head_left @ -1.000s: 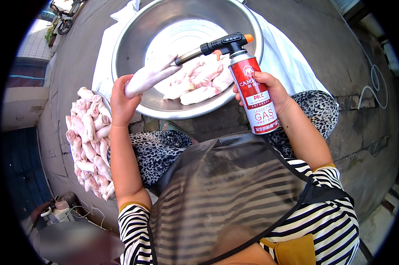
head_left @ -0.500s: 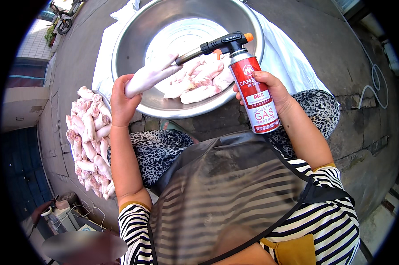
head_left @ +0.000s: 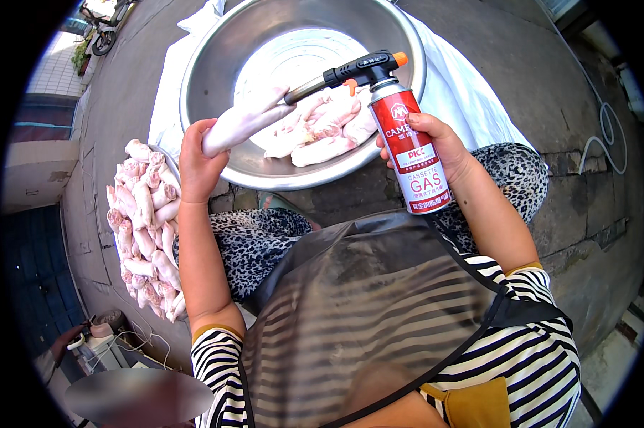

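We wore a black-and-white horizontally striped top [head_left: 528, 335] with short sleeves, each cuff edged in a narrow mustard-yellow band [head_left: 211, 330]. A translucent dark apron [head_left: 364, 314] with black binding along its edges covered our chest and lap, the stripes showing faintly through it. A mustard-yellow patch [head_left: 471, 403] sat low on the top's right side. Our trousers [head_left: 258, 242] bore a black-and-grey leopard-spot print. Our left hand [head_left: 197, 164] and right hand [head_left: 443, 146] were bare, without gloves.

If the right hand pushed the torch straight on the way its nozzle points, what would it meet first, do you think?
Probably the pale trotter held up by the left hand; the right hand's torch nozzle already looks almost against it, though depth is unclear.
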Tool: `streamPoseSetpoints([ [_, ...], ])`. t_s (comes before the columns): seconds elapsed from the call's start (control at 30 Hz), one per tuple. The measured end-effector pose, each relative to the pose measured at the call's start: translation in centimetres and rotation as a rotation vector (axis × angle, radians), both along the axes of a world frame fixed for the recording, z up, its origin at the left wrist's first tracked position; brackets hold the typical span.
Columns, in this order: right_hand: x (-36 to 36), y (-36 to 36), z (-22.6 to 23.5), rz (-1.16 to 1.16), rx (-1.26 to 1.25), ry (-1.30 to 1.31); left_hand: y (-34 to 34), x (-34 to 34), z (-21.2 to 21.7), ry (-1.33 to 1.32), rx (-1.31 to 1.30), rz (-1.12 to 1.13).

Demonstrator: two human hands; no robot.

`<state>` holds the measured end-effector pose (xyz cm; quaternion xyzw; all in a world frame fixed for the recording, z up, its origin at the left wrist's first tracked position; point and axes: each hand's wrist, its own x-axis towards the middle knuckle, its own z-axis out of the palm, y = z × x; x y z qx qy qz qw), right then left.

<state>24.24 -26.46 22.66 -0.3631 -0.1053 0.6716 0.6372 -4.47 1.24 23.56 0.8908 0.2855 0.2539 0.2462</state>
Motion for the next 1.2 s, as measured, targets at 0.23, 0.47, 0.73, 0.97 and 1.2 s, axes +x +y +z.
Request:
streamPoseSetpoints([
  [0.23, -0.1, 0.1, -0.1, -0.01, -0.013, 0.019, -0.1, 0.2, -0.1, 0.007, -0.018, 0.006],
  [0.47, -0.5, 0.3, 0.0, -0.05, -0.046, 0.068, -0.3, 0.5, -0.4, 0.048, 0.002, 0.033],
  [0.73, -1.2, 0.4, -0.1, -0.085, -0.099, 0.113, -0.4, 0.8, -0.6, 0.064, 0.02, 0.032],
  [0.97, -1.2, 0.5, -0.5, -0.067, -0.085, 0.116, -0.5, 1.1, -0.4, 0.054, 0.026, 0.026],
  [1.2, -1.4, 0.5, -0.2, -0.072, -0.093, 0.098, -0.6, 1.0, -0.3, 0.066, 0.039, 0.023],
])
